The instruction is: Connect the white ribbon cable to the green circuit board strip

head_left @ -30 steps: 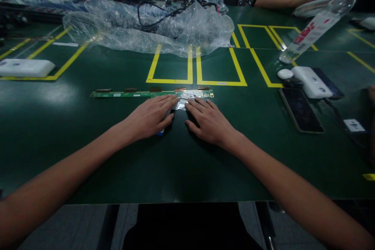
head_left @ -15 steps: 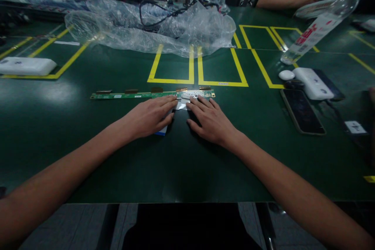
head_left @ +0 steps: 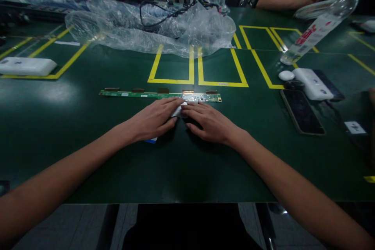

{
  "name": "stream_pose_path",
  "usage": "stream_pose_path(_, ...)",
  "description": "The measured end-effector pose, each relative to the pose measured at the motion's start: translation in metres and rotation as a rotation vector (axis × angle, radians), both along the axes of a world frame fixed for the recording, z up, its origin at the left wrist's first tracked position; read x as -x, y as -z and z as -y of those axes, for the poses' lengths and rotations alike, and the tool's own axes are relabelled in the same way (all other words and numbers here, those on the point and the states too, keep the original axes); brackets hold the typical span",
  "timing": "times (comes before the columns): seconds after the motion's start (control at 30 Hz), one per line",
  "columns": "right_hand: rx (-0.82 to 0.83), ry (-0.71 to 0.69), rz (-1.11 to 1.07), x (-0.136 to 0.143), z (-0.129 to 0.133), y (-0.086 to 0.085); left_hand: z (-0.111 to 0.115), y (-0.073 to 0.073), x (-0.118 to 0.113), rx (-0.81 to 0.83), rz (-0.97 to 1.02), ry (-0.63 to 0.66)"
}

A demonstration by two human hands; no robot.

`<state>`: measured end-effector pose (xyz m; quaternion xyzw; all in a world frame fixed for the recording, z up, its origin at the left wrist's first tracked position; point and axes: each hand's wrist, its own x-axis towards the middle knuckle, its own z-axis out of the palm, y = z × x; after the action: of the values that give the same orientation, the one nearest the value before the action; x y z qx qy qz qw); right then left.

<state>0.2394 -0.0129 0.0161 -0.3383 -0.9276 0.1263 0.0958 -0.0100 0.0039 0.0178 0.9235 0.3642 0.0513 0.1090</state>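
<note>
A long, narrow green circuit board lies crosswise on the dark green table, with several brown tabs along its far edge. At its near edge, right of the middle, a silvery-white flat piece shows between my hands. My left hand lies palm down over part of that piece, fingers extended near the board. From the other side my right hand rests flat, its fingertips touching the piece. A blue and white end sticks out beneath my left hand; what joins it to the rest is hidden.
Clear plastic wrapping with black cables spreads across the back. On the right are a tilted bottle, a phone and a white device. Another white device sits far left. A person's arm rests at the back right.
The circuit board has shifted right and slightly nearer. My left hand has come a little nearer, and my right fingers are now closer to my left fingertips. The blue end has moved left.
</note>
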Motion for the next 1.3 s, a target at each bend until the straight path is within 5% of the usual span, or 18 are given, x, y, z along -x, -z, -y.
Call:
stream_pose_path(0.6,0.06,-0.147,-0.06,-0.011,-0.016,0.001,-0.012,0.001,0.012,0.108,0.087,0.062)
stream_pose_path(1.3,-0.202,0.081,-0.012,0.007,-0.001,0.008,-0.008,-0.002,0.004,0.09,0.136,0.062)
